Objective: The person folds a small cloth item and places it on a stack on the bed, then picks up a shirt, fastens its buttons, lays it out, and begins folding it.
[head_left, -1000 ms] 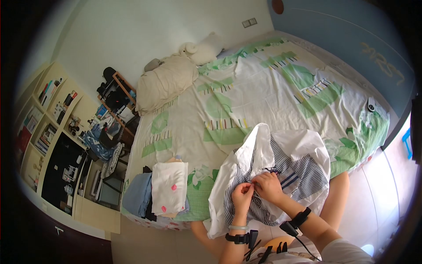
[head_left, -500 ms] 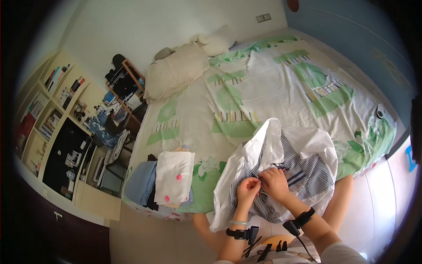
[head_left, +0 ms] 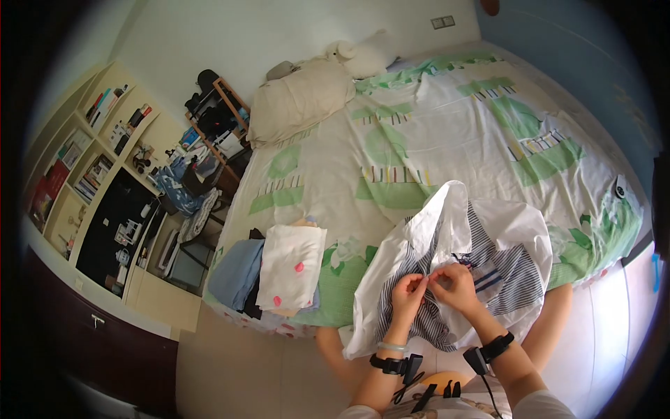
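Observation:
A white shirt with blue-and-white striped parts [head_left: 520,272] lies spread over the near edge of the bed, its white collar part [head_left: 452,209] pointing away from me. My left hand [head_left: 409,297] is closed in a pinch on the shirt's front. Beside it, my right hand [head_left: 455,286] also pinches the cloth, thumb and forefinger together. The fingertips of both hands nearly meet at the white front strip. Whatever small part sits between them is too small to make out. Dark embroidery and blue stripes show just right of my right hand.
Left of the shirt on the bed [head_left: 335,188] lie a folded white cloth with red spots [head_left: 293,262] and folded blue clothes [head_left: 237,272]. A beige pillow [head_left: 300,101] is at the far end. A white remote-like device [head_left: 620,187] lies at the right edge. Shelves [head_left: 91,157] stand left.
My view has shifted, so the scene sits further right. The right hand's fingers have gone from lying over the cloth to a raised pinch beside the left fingertips.

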Motion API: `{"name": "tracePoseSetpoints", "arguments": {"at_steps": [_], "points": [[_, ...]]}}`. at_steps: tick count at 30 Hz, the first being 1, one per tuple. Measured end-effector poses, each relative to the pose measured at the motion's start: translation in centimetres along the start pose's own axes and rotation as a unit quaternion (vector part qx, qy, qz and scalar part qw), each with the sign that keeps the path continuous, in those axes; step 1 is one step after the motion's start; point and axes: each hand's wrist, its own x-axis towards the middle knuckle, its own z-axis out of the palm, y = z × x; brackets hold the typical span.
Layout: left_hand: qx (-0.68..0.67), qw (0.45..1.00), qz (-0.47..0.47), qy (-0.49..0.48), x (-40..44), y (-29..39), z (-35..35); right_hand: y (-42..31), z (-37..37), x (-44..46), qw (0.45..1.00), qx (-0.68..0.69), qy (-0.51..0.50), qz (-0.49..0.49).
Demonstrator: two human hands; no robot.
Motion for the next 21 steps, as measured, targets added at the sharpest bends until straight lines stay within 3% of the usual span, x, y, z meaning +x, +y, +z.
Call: {"name": "tracePoseSetpoints", "arguments": {"at_steps": [9,11,14,15,16,21], "points": [[0.045,0.999,0.028,0.011,0.0,-0.8,0.1,-0.7,0.0,0.2,0.999,-0.010,0.042,0.021],[0.084,0.992,0.094,0.015,0.3,-1.5,0.0,-0.8,-0.1,0.3,0.999,-0.013,0.033,0.021],[0.087,0.991,0.094,0.023,0.5,-2.3,-0.3,-0.4,0.0,0.5,1.000,-0.013,0.020,0.001],[0.052,0.996,0.070,0.011,0.2,-1.4,-0.2,0.0,-0.1,0.1,1.000,-0.011,0.015,-0.016],[0.026,0.999,-0.032,0.012,-0.4,0.3,-0.3,0.1,-0.1,0.1,1.000,0.000,0.005,0.003],[-0.101,0.994,-0.043,0.010,0.1,0.1,-0.9,0.3,0.1,0.1,1.000,0.005,0.013,-0.004]]}}
